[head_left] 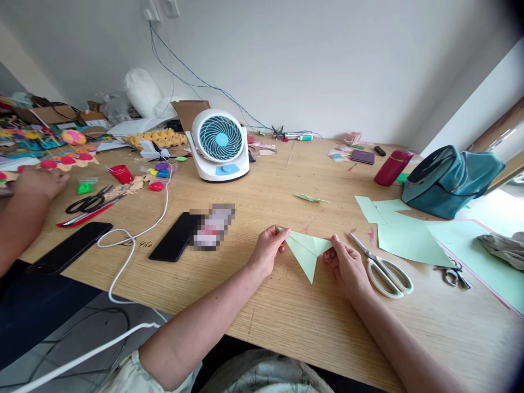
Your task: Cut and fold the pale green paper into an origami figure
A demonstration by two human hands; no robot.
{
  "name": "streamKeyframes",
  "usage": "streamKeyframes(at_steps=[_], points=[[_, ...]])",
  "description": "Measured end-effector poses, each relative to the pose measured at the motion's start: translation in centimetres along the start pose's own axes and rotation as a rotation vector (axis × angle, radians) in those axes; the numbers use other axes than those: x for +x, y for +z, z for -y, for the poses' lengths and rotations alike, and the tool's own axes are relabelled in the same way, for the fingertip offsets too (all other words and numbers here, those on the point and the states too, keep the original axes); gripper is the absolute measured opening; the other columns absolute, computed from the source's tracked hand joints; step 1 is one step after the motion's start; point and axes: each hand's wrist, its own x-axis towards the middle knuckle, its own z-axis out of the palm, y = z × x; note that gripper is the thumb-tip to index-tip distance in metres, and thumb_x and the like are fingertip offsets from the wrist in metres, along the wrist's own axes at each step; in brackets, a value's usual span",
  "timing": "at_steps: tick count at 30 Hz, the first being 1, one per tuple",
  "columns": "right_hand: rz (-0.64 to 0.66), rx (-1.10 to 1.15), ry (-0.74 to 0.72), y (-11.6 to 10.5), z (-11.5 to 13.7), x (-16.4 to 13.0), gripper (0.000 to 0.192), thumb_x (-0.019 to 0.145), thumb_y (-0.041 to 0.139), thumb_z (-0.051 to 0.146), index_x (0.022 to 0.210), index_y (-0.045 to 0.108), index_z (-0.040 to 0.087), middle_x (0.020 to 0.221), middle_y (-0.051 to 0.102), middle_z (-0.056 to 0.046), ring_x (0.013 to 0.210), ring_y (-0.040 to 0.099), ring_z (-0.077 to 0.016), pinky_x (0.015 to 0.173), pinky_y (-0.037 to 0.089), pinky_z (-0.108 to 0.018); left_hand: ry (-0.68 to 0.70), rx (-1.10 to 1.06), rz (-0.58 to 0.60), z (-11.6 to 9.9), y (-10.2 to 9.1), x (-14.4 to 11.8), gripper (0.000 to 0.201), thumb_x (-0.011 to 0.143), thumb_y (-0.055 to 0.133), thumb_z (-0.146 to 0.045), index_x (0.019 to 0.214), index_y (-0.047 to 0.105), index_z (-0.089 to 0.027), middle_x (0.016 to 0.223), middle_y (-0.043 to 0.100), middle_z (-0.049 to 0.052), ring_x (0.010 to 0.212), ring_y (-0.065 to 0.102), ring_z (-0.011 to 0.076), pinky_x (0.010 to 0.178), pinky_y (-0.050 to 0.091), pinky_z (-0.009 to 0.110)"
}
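Note:
A folded piece of pale green paper (306,252) is stretched between my two hands above the wooden table. My left hand (266,250) pinches its left corner between thumb and fingers. The right corner is gripped by my right hand (347,265), with the other fingers curled beneath. One pointed flap of the paper hangs down toward me. White-handled scissors (388,273) lie just right of my right hand, blades pointing away. Beyond the paper lies a small folded green paper piece (311,198). Cut green sheets (409,240) spread out to the right.
A white fan (221,144) stands at the back. Left are a black phone (176,237), a white cable (133,251), black scissors (90,202) and a co-worker's hand (39,183). A red bottle (393,167), teal bag (448,183) and keys (454,274) occupy the right.

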Motion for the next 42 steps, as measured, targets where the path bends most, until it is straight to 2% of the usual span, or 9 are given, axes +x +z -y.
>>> streamKeyframes(at_steps=[5,9,16,21,29,36,42], points=[[0.031,-0.016,-0.018,0.1,0.2,-0.1,0.032,0.071,0.076,0.055,0.068,0.070,0.024,0.055,0.059,0.001,0.052,0.049,-0.0146,0.051,0.040,-0.028,-0.048,0.050,0.049,0.2,0.3,-0.3,0.040,0.055,0.086,-0.042,0.073,0.062,-0.016,0.066,0.055,-0.003,0.059,0.046,0.0069,0.052,0.032,0.019],[0.068,-0.035,-0.019,0.3,0.3,-0.1,0.034,0.066,0.079,0.055,0.076,0.075,0.023,0.068,0.066,-0.002,0.057,0.051,-0.0149,0.053,0.041,-0.028,-0.055,0.099,0.076,0.4,0.5,-0.6,0.040,0.055,0.086,-0.042,0.073,0.062,-0.016,0.065,0.057,-0.002,0.061,0.049,0.0081,0.054,0.033,0.020],[0.153,-0.047,0.000,0.3,0.2,-0.3,0.030,0.065,0.082,0.049,0.073,0.072,0.022,0.076,0.067,-0.002,0.065,0.054,-0.0157,0.059,0.042,-0.027,-0.081,0.108,0.172,0.5,0.8,-1.2,0.042,0.055,0.087,-0.043,0.072,0.061,-0.015,0.062,0.060,-0.002,0.057,0.051,0.0095,0.059,0.038,0.023],[0.184,-0.061,0.006,0.3,0.1,-0.3,0.031,0.065,0.082,0.050,0.070,0.070,0.021,0.067,0.065,0.000,0.061,0.051,-0.0148,0.057,0.039,-0.027,-0.085,0.174,0.199,0.4,0.9,-1.3,0.042,0.053,0.087,-0.044,0.073,0.063,-0.015,0.063,0.062,-0.001,0.057,0.052,0.0106,0.059,0.039,0.024],[0.191,-0.067,-0.003,0.2,0.0,-0.2,0.028,0.066,0.084,0.045,0.076,0.072,0.022,0.073,0.066,0.000,0.065,0.053,-0.0143,0.059,0.040,-0.026,-0.058,0.165,0.126,0.5,0.9,-1.2,0.041,0.054,0.086,-0.043,0.072,0.062,-0.015,0.060,0.060,-0.001,0.055,0.051,0.0101,0.058,0.038,0.024],[0.181,-0.088,-0.001,0.1,-0.2,-0.1,0.029,0.067,0.083,0.047,0.071,0.069,0.022,0.064,0.062,0.002,0.059,0.050,-0.0132,0.057,0.037,-0.026,-0.058,0.168,0.167,0.4,1.0,-1.3,0.041,0.054,0.087,-0.043,0.072,0.064,-0.014,0.062,0.061,-0.001,0.056,0.051,0.0099,0.058,0.039,0.023],[0.201,-0.087,-0.008,0.2,-0.1,-0.3,0.028,0.068,0.082,0.046,0.073,0.069,0.022,0.066,0.061,0.002,0.061,0.050,-0.0138,0.058,0.038,-0.026,-0.047,0.240,0.179,0.5,1.0,-1.4,0.039,0.054,0.087,-0.042,0.072,0.066,-0.014,0.065,0.064,0.001,0.060,0.054,0.0121,0.060,0.040,0.025]])
